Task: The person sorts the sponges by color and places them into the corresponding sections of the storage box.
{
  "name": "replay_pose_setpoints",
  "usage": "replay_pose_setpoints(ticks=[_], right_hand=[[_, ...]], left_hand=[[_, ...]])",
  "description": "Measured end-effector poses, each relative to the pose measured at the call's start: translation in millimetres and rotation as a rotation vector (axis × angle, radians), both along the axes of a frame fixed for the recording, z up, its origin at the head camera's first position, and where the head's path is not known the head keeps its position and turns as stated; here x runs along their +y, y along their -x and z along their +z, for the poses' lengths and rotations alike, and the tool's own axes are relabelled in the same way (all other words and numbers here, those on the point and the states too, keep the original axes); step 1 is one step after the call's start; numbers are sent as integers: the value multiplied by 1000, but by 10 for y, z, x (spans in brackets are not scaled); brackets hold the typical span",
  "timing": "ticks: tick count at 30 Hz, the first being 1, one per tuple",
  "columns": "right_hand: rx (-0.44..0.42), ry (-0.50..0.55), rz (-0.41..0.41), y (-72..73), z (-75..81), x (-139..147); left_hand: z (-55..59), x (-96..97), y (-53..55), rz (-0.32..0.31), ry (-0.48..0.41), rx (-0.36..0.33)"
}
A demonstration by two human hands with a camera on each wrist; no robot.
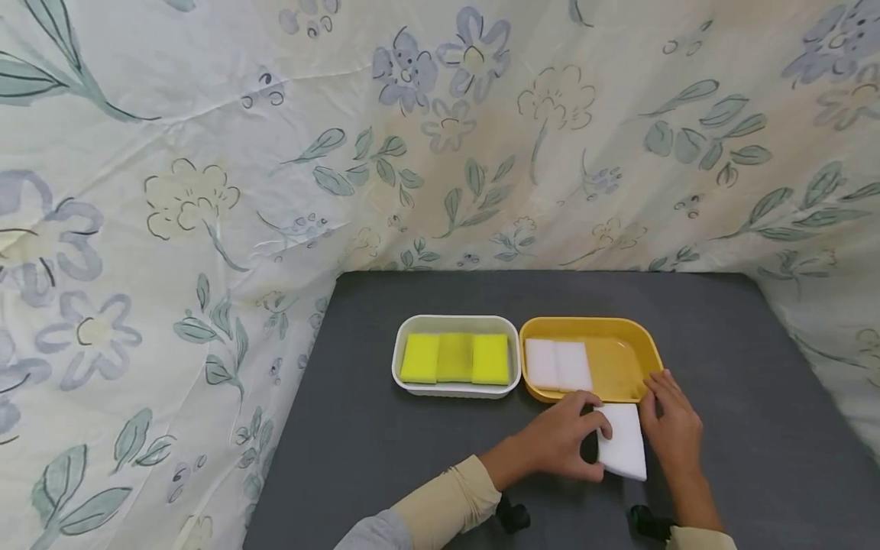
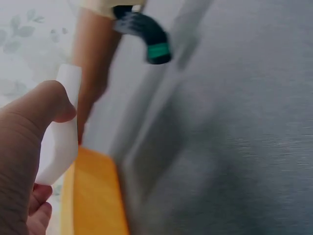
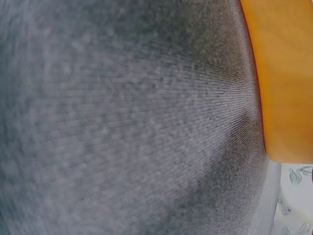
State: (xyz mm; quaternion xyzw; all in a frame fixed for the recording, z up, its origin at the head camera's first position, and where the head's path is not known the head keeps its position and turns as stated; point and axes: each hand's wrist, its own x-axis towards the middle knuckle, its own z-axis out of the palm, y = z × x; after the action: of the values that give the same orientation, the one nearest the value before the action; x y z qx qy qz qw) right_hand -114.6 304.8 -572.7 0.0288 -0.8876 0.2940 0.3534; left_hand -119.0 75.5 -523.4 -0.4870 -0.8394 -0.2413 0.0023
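Observation:
My left hand (image 1: 560, 439) grips a white sponge block (image 1: 624, 443) between thumb and fingers, just in front of the orange tray (image 1: 622, 328). In the left wrist view the thumb presses the sponge (image 2: 63, 132), which looks slightly bent. At the tray's front right corner, my right hand (image 1: 674, 424) holds the rim with its fingertips over the edge. Two more white sponges (image 1: 557, 365) lie side by side in the tray's left part. The right wrist view shows the tray's side wall (image 3: 286, 83), with almost nothing of the hand.
Close to the orange tray's left stands a white tray (image 1: 457, 392) with three yellow sponges (image 1: 455, 357) in a row. Both stand on a dark grey table (image 1: 357, 443). A floral curtain (image 1: 440, 153) hangs behind and beside it.

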Motion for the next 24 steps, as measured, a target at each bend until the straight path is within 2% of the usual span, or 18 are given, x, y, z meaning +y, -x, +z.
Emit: replay_pose_setpoints(ticks=[5, 8, 11, 13, 16, 20, 24], right_hand=[[-40, -5, -13, -13, 38, -7], [-58, 4, -19, -14, 48, -13], [-36, 17, -15, 5, 35, -9], [-17, 26, -11, 17, 19, -2], [8, 30, -7, 23, 8, 9], [1, 31, -12, 11, 9, 9], [-13, 34, -10, 3, 14, -10]], left_hand=[[162, 34, 162, 76, -55, -56], [187, 85, 312, 163, -78, -60], [187, 138, 479, 261, -75, -66], [178, 174, 588, 322, -45, -80], [165, 233, 732, 373, 26, -80], [160, 326, 866, 394, 146, -67], [156, 409, 928, 386, 206, -94]])
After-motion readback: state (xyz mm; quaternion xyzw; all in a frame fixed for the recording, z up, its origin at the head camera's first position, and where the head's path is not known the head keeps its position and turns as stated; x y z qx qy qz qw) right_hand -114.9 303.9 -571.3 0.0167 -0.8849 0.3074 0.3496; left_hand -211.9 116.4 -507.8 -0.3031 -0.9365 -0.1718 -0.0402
